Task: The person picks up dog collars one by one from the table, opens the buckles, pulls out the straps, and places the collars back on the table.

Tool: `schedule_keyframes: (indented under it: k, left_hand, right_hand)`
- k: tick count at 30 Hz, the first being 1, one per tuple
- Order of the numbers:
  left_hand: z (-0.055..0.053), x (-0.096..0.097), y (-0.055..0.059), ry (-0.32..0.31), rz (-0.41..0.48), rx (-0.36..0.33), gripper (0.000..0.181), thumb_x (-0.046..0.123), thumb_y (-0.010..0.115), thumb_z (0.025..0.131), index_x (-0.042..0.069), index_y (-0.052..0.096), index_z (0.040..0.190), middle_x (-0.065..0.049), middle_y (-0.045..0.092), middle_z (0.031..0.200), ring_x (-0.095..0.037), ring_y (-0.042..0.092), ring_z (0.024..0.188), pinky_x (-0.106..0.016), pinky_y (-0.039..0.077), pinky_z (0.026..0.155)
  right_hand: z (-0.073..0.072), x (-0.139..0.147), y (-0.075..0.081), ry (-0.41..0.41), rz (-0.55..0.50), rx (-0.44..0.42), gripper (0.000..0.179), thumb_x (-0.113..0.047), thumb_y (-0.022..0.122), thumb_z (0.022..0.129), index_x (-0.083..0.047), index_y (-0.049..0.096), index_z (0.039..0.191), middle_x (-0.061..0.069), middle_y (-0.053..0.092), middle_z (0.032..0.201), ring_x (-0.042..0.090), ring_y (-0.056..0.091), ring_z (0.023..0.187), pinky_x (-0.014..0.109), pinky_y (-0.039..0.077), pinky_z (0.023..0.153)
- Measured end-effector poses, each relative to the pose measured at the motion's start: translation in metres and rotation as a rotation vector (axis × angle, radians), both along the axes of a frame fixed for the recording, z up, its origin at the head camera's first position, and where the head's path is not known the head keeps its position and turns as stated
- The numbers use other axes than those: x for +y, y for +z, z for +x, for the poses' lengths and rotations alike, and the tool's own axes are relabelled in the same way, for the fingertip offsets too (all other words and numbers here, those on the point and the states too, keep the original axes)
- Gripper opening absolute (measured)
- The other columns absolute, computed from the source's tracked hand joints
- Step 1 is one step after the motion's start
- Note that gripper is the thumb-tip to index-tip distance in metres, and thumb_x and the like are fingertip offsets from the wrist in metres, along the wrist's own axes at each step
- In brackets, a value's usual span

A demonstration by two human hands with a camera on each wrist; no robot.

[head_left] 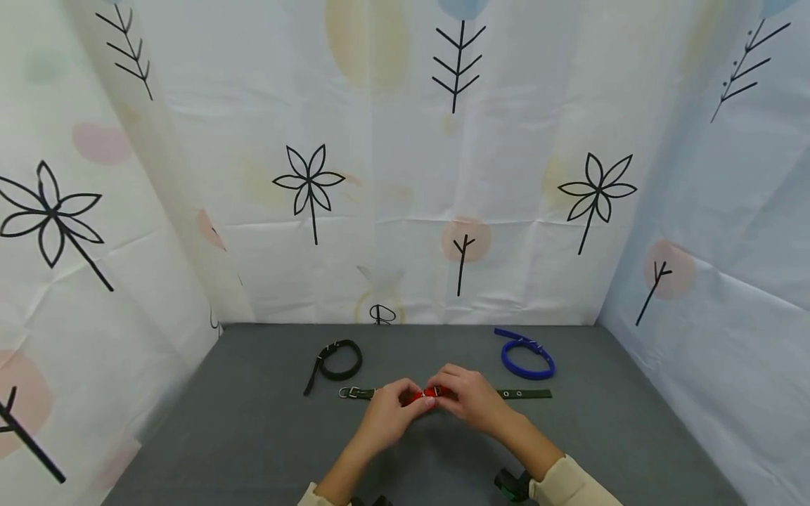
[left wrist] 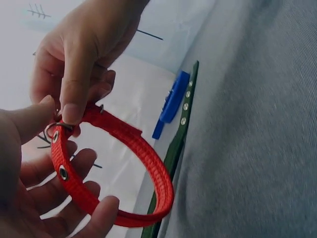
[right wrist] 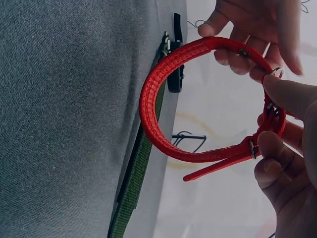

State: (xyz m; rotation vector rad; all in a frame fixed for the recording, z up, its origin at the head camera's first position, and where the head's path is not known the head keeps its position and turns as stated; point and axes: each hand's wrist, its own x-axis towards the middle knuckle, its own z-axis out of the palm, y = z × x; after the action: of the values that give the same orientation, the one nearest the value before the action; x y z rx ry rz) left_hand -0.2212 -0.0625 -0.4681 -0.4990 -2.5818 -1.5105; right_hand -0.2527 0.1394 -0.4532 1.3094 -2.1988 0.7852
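Note:
A red dog collar (left wrist: 166,191), bent into a loop with metal eyelets, is held up between both hands. My left hand (head_left: 387,416) holds the strap near the D-ring, its thumb at the ring and its fingers along the eyelets. At the buckle, my right hand (head_left: 474,399) pinches the collar between thumb and fingers. The right wrist view shows the strap's free tip (right wrist: 195,176) sticking out past a metal keeper. Behind the hands a green collar (head_left: 528,394) lies stretched out flat, its middle hidden by them.
On the grey table (head_left: 253,422), a coiled black collar (head_left: 360,360) lies back left and a coiled blue collar (head_left: 528,375) back right. A white patterned curtain (head_left: 405,267) hangs behind and along both sides. A dark device (head_left: 511,485) sits at the right wrist.

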Motion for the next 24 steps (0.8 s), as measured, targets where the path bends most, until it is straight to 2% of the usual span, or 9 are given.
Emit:
schedule_keyframes:
  k: [5, 9, 13, 18, 24]
  left_hand:
    - [-0.0010, 0.0026, 0.0030, -0.002, 0.045, -0.047, 0.031, 0.042, 0.070, 0.088, 0.014, 0.063, 0.077, 0.008, 0.055, 0.065, -0.007, 0.048, 0.057, -0.025, 0.040, 0.054]
    - [0.0000, 0.0032, 0.0051, -0.047, 0.106, -0.090, 0.029, 0.035, 0.069, 0.090, 0.010, 0.063, 0.078, 0.007, 0.055, 0.064, -0.007, 0.047, 0.056, -0.024, 0.039, 0.052]
    - [0.0003, 0.0021, 0.0053, -0.088, 0.165, -0.143, 0.026, 0.029, 0.067, 0.091, 0.006, 0.062, 0.080, 0.002, 0.056, 0.067, -0.009, 0.048, 0.057, -0.025, 0.041, 0.052]
    - [0.0001, 0.0010, 0.0043, -0.112, 0.242, -0.191, 0.022, 0.021, 0.065, 0.092, 0.003, 0.061, 0.082, -0.008, 0.059, 0.071, -0.014, 0.051, 0.061, -0.027, 0.044, 0.053]
    - [0.0000, 0.0011, 0.0041, -0.127, 0.268, -0.192, 0.019, 0.012, 0.061, 0.094, -0.002, 0.059, 0.082, -0.021, 0.055, 0.070, -0.013, 0.046, 0.057, -0.026, 0.040, 0.051]
  right_hand:
    - [0.0015, 0.0002, 0.0027, 0.030, -0.017, -0.024, 0.018, -0.007, 0.077, 0.082, -0.011, 0.069, 0.098, -0.001, 0.062, 0.094, 0.012, 0.058, 0.075, 0.022, 0.050, 0.065]
    - [0.0020, 0.0017, 0.0040, 0.057, -0.039, -0.046, 0.018, -0.005, 0.077, 0.083, -0.009, 0.068, 0.099, 0.000, 0.063, 0.094, 0.015, 0.058, 0.074, 0.029, 0.052, 0.062]
    - [0.0024, 0.0022, 0.0043, 0.071, -0.051, -0.052, 0.019, -0.006, 0.076, 0.083, -0.009, 0.068, 0.100, 0.000, 0.064, 0.095, 0.016, 0.058, 0.072, 0.029, 0.051, 0.060]
    - [0.0028, 0.0020, 0.0038, 0.087, -0.059, -0.066, 0.020, -0.007, 0.075, 0.084, -0.009, 0.068, 0.103, 0.001, 0.064, 0.097, 0.018, 0.059, 0.073, 0.031, 0.052, 0.060]
    - [0.0027, 0.0020, 0.0025, 0.099, -0.073, -0.085, 0.021, -0.007, 0.075, 0.085, -0.008, 0.067, 0.104, 0.001, 0.065, 0.098, 0.015, 0.061, 0.075, 0.028, 0.052, 0.063]
